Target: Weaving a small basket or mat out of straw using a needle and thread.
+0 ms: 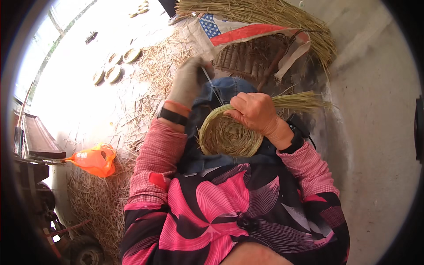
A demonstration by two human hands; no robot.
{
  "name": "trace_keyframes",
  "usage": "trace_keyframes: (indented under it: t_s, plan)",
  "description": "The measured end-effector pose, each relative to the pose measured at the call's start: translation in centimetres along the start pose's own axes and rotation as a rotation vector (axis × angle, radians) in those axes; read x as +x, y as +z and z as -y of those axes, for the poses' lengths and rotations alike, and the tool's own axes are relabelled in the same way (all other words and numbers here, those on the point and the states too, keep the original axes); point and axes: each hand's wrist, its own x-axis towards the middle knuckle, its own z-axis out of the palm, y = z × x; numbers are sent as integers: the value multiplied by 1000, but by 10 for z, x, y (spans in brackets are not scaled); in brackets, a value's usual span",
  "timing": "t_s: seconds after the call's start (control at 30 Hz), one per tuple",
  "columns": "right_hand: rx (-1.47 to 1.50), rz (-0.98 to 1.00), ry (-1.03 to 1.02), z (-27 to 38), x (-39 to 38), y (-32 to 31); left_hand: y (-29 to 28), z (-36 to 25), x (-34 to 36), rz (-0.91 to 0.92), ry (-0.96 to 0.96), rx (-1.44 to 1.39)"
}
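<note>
A coiled round straw basket (pixel 231 137) rests on blue denim cloth (pixel 203 163) over my lap, with a bundle of loose straw (pixel 300 100) trailing from its rim to the right. My right hand (pixel 254 110), bare, is closed on the rim and straw, thumb across the coil. My left hand (pixel 190 75), in a grey-beige glove, is raised above and left of the basket, closed on a thin pale strip (pixel 212 86) that runs down taut to the rim beside my right fingers. Its fingertips are partly blurred.
Several small woven baskets (pixel 112 73) lie on the pale floor at upper left. An orange plastic bag (pixel 92 161) sits among scattered straw, beside a wheeled cart (pixel 44 137). A striped sack (pixel 247 31), a wooden slatted stool (pixel 243 57) and long straw (pixel 300 17) lie ahead.
</note>
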Motion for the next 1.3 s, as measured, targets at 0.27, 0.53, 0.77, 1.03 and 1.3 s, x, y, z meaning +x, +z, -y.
trace_keyframes:
  t_s: [0.27,0.53,0.77,1.03,1.3]
  plan:
    - [66,-11,98,-10,-12,4,-8,-56,-62,255,-103,225]
    - [122,-33,136,-17,-20,6,-73,-5,-78,176,-34,1321]
    - [82,2,175,-16,-23,10,-122,28,-75,-474,-18,-424]
    - [69,83,204,-15,-25,13,-113,-35,-94,-129,72,-867]
    - [125,78,239,-15,-33,8,-131,-30,-142,-511,-221,-625]
